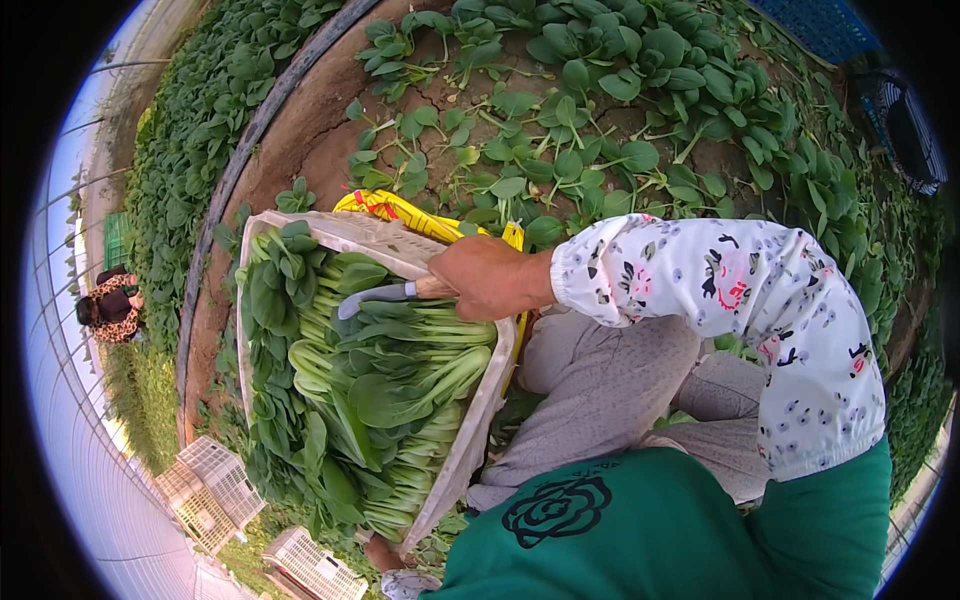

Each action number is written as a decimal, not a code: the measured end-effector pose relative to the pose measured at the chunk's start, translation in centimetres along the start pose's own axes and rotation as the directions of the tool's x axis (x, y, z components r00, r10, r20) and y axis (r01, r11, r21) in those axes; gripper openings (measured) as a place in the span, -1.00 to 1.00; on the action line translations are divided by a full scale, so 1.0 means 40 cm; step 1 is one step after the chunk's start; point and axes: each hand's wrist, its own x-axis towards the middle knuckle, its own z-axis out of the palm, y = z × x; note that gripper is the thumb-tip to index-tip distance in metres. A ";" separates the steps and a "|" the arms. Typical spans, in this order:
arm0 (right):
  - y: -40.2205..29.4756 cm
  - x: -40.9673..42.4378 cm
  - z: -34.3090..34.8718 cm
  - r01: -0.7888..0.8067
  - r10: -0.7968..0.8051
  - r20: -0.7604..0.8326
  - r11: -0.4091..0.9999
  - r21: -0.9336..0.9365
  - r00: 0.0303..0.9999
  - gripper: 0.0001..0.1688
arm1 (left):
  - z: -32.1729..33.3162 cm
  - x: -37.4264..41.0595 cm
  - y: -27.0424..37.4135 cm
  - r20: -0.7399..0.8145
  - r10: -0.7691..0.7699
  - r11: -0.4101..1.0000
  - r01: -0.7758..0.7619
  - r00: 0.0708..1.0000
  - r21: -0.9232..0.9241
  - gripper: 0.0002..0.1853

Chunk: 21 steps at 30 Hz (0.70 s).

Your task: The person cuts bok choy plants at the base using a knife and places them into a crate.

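My right hand [484, 277] is closed round the wooden handle of a knife with a curved grey blade [375, 296], over the rim of a whitish plastic crate [461, 480]. Whether it also grips the rim is unclear. Bok choy [420, 382] fills the crate in layers, most stalks towards me and leaves away. My left hand [384, 553] is at the crate's lower corner in the picture, largely hidden, its fingers not clear. Yellow bags or wrapping with red marks [405, 214] lie against the crate's upper side.
Cut or loose greens [525, 150] lie on cracked soil beside rooted plants. A dark hose or edging [247, 142] curves past. Empty-looking crates [217, 480] stand beyond, with another [319, 562] nearer. A person [112, 307] crouches far off by a green crate [116, 240]. A blue crate [821, 26] stands upper right.
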 end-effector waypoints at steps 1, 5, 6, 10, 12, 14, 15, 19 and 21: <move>0.015 -0.016 -0.024 -0.080 0.081 0.035 0.996 -0.023 0.996 -0.71 | 0.017 -0.026 0.027 0.032 0.027 0.999 -0.026 0.999 -0.036 -0.64; 0.042 -0.057 -0.112 -0.135 0.133 -0.032 0.988 -0.077 0.991 -0.65 | 0.033 -0.169 0.186 0.096 0.033 0.992 -0.021 0.995 -0.128 -0.67; 0.046 -0.084 -0.146 -0.163 0.160 -0.052 0.985 -0.061 0.986 -0.66 | 0.073 -0.213 0.276 0.126 0.019 0.991 -0.002 0.992 -0.133 -0.69; 0.091 -0.178 -0.236 -0.306 0.311 -0.186 0.950 0.053 0.932 -0.73 | 0.171 -0.209 0.416 0.248 0.172 0.984 -0.155 0.953 -0.086 -0.76; 0.153 -0.180 -0.248 -0.362 0.370 -0.210 0.929 0.076 0.905 -0.69 | 0.203 -0.265 0.498 0.190 0.213 0.976 -0.217 0.958 -0.001 -0.78; 0.198 -0.197 -0.271 -0.388 0.413 -0.247 0.910 0.145 0.877 -0.65 | 0.222 -0.228 0.521 0.271 0.308 0.948 -0.318 0.912 -0.005 -0.79; 0.212 -0.218 -0.287 -0.383 0.428 -0.274 0.901 0.205 0.861 -0.63 | 0.248 -0.211 0.545 0.324 0.361 0.926 -0.377 0.874 -0.016 -0.79; 0.246 -0.321 -0.306 -0.352 0.455 -0.404 0.885 0.305 0.793 -0.72 | 0.298 -0.236 0.613 0.415 0.482 0.826 -0.558 0.772 0.078 -0.70; 0.209 -0.421 -0.344 -0.509 0.535 -0.382 0.843 0.175 0.754 -0.76 | 0.308 -0.227 0.625 0.504 0.437 0.791 -0.585 0.745 0.179 -0.68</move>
